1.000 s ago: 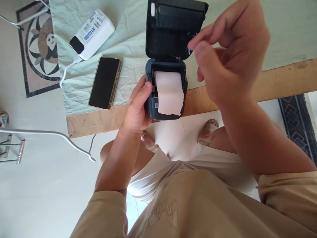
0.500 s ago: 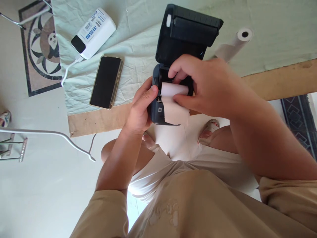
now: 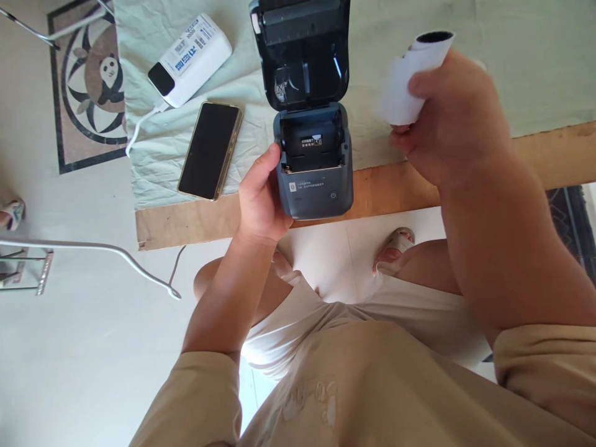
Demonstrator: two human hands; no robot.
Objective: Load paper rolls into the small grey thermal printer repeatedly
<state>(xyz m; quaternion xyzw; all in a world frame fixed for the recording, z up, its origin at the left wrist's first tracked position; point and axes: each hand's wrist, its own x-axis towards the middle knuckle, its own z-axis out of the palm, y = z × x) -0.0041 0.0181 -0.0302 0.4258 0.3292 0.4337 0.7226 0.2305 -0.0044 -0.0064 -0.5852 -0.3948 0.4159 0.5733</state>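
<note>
My left hand [image 3: 264, 198] grips the left side of a dark label printer [image 3: 316, 192] at the table's front edge. The printer's lid [image 3: 305, 56] stands raised, and no roll lies in its paper bay, where a small printed label shows. Off to the right and above the table, my right hand [image 3: 465, 118] is closed on a white paper roll [image 3: 416, 81] with a dark core. The loose side of this roll is blurred. My right hand hides most of the area where another roll stood.
A phone [image 3: 210, 150] lies left of the printer on the pale green cloth [image 3: 372, 25]. Behind it is a white power bank [image 3: 190, 59] with a cable [image 3: 139, 127] plugged in. The table's wooden edge [image 3: 186, 223] runs along the front.
The paper roll has left the printer's bay, and my right hand has moved right and away with a roll in it. The printer now faces me more squarely, its lid farther left.
</note>
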